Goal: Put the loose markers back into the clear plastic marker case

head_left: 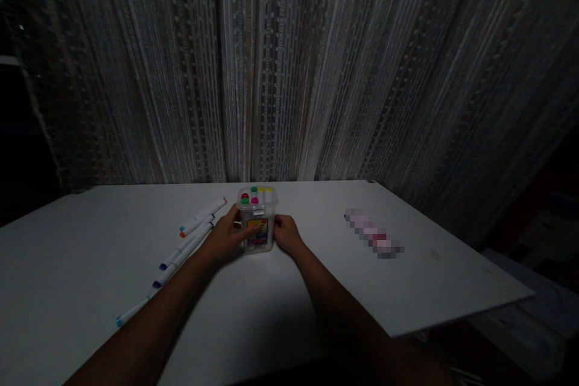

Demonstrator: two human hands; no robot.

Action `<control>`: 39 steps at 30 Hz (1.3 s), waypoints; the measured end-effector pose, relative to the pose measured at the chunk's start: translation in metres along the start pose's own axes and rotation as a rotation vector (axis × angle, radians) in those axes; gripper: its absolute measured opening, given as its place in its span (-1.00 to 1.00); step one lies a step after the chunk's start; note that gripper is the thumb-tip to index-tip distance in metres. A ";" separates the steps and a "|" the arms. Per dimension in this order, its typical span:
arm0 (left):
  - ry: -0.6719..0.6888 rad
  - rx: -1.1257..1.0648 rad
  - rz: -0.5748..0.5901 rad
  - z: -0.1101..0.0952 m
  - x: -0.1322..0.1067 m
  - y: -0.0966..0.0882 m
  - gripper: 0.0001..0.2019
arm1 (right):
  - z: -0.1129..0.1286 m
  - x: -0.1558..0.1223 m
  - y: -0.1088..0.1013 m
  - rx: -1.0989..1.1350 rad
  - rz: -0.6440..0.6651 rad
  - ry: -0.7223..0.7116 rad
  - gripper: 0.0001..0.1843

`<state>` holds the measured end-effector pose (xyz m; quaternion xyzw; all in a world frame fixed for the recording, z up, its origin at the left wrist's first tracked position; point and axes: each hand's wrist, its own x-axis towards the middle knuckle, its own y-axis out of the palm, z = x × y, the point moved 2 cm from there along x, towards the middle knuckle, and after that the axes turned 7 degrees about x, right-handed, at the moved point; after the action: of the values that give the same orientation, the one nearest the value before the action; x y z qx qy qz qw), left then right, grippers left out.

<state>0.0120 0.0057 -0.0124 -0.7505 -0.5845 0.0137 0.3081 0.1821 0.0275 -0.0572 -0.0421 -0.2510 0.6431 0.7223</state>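
A clear plastic marker case point(257, 217) stands upright on the white table, its lid closed over several markers with green, yellow, red and pink ends. A colourful label is on its front. My left hand point(226, 234) grips the case from the left, thumb across the front and fingers around the far side. Against the right side of the case is my right hand point(286, 233), its fingers curled in and partly hidden. Left of the case lie several loose white markers point(183, 253) with blue, purple and orange ends, some close to my left forearm.
The white table point(344, 307) has its right edge slanting toward me. On its right part lies a pinkish, pixel-blurred long object point(373, 234). A striped curtain point(289, 72) hangs behind the table's far edge. The scene is dim.
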 end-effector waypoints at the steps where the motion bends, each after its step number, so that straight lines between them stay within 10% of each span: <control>1: 0.003 -0.002 0.003 0.001 0.000 0.000 -0.48 | 0.000 0.000 0.000 0.000 0.000 0.000 -0.75; 39: 0.033 0.002 -0.005 0.003 0.001 0.000 -0.46 | 0.000 0.000 0.000 0.006 -0.003 -0.014 -0.73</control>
<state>0.0113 0.0080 -0.0144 -0.7488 -0.5813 0.0012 0.3183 0.1822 0.0271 -0.0570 -0.0351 -0.2541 0.6430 0.7216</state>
